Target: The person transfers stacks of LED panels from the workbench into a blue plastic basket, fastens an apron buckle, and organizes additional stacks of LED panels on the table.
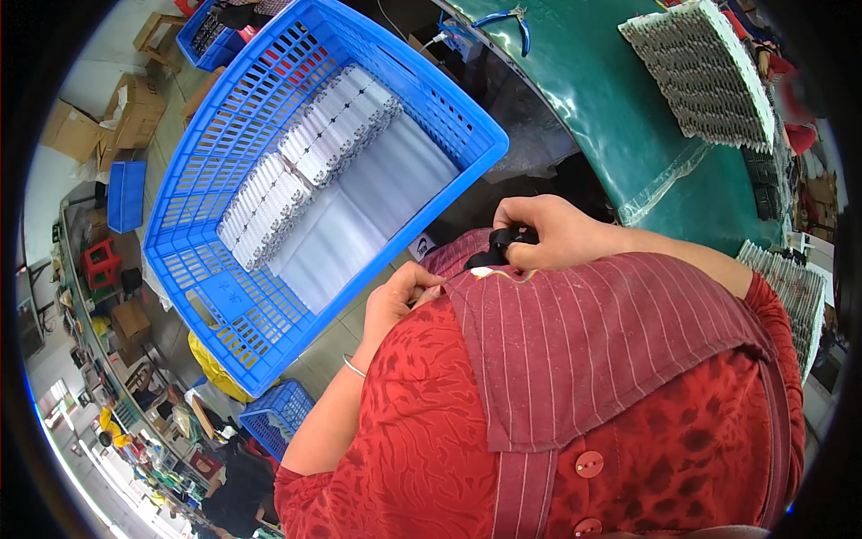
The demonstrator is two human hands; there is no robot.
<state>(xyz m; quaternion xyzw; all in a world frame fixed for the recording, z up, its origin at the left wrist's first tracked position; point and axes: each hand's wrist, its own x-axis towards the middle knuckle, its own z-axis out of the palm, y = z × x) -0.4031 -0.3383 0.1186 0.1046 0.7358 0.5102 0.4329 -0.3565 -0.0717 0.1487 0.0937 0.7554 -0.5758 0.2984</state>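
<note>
My right hand (pixel 561 235) is closed around a small black object (pixel 505 241) in front of my waist; its exact kind does not show. Fingers curled, my left hand (pixel 400 296) pinches the left edge of the dark red striped apron (pixel 584 341) that I wear. A small white piece and a thin yellowish cord (pixel 507 275) lie against the apron just below the black object. Ahead on the left stands a large blue plastic basket (pixel 211 310), with two stacks of white ribbed parts (pixel 337 126) beside flat translucent sheeting (pixel 377 189).
On the right, a green-covered table (pixel 575 72) carries blue-handled pliers (pixel 521 27) and a tall stack of pale parts (pixel 700 76). Another such stack (pixel 790 287) stands by my right elbow. A smaller blue basket (pixel 278 413), cardboard boxes (pixel 135 112) and a red stool (pixel 103 265) are to the left.
</note>
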